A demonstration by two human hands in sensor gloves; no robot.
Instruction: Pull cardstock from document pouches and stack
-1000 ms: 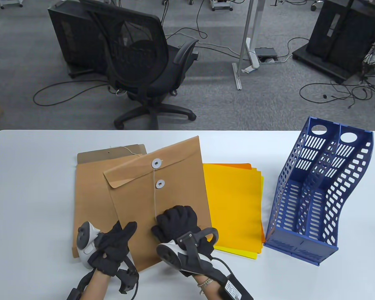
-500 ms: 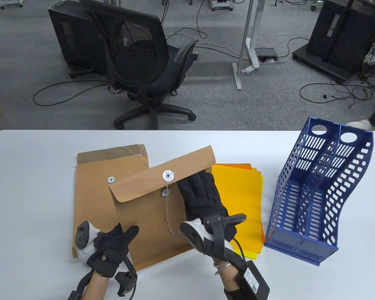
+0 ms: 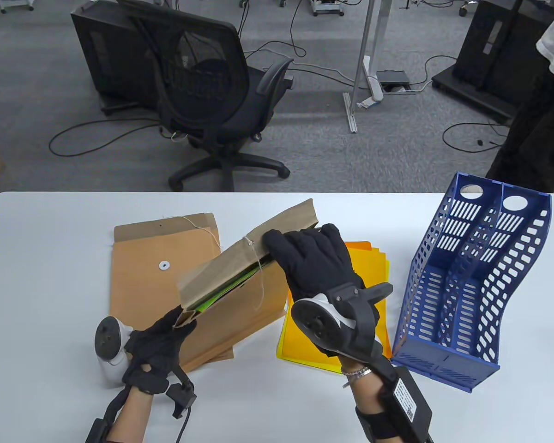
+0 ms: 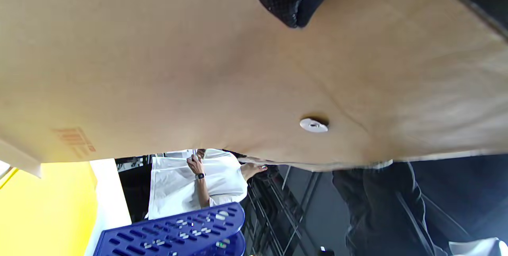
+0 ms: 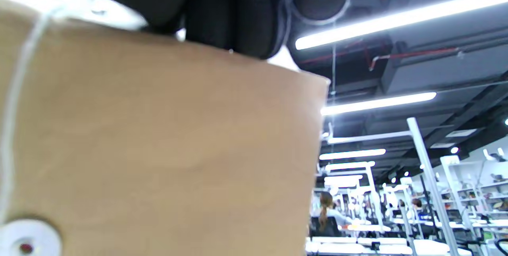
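Note:
A brown string-tie pouch point(image 3: 240, 304) is raised off the table with its flap point(image 3: 277, 226) lifted open. Green cardstock point(image 3: 221, 291) shows inside its mouth. My left hand point(image 3: 181, 323) pinches the pouch's near left corner. My right hand point(image 3: 300, 240) grips the flap's edge, fingers curled over it, as the right wrist view point(image 5: 222, 10) shows. A second brown pouch point(image 3: 152, 286) lies flat underneath with its flap open. A stack of yellow and orange cardstock point(image 3: 369, 277) lies to the right, partly under my right hand. In the left wrist view the pouch point(image 4: 198, 69) fills the frame.
A blue two-slot file rack point(image 3: 475, 286) lies on its back at the table's right end. The white table point(image 3: 46, 258) shows bare at the left and along the front edge. An office chair point(image 3: 212, 92) stands beyond the far edge.
My right hand unwound the string, moved up to the flap and lifted it open. The pouch has tilted up and swung left, showing green cardstock. My left hand shifted to its corner.

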